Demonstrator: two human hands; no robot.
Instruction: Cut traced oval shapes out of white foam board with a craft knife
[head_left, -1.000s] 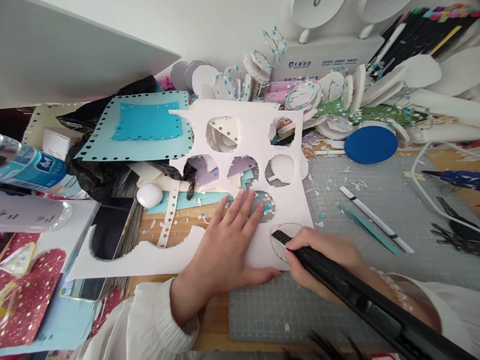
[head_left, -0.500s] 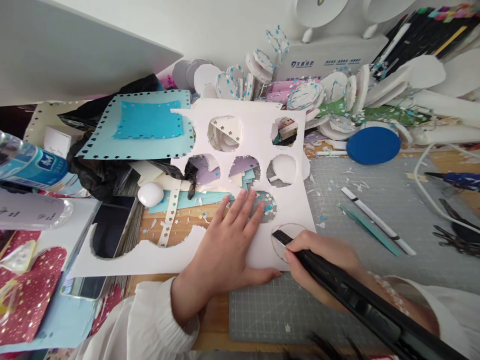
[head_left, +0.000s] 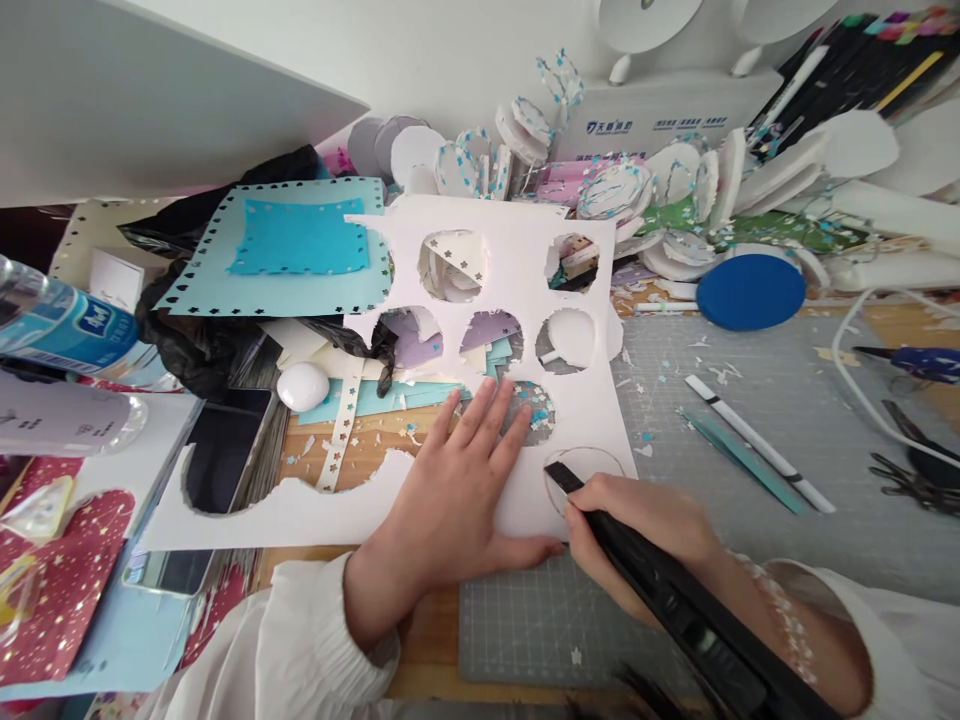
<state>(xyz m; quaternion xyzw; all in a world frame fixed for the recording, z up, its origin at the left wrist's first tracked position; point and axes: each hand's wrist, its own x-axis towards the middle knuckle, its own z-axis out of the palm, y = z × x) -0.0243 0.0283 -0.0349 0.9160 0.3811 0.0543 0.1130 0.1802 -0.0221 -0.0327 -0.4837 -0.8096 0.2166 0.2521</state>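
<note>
Flat on a white sheet lies my left hand, palm down with its fingers spread, and it holds nothing. My right hand is closed around a black utility knife. The knife's dark blade tip rests at the left side of a drawn oval outline on the sheet's lower right part. Several rough round holes are cut through the sheet, with its left side reduced to a narrow strip. Under it, a grey gridded cutting mat shows through one hole, with small blue and white scraps.
Right of the sheet lie a blue oval disc, a white pen, teal tweezers and black scissors. White discs crowd the back. At left are a bottle, a phone and a white egg-shaped piece.
My right hand and the knife have shifted slightly down and left, with the blade staying by the oval outline. My left hand keeps its place on the sheet. The view has shifted slightly.
</note>
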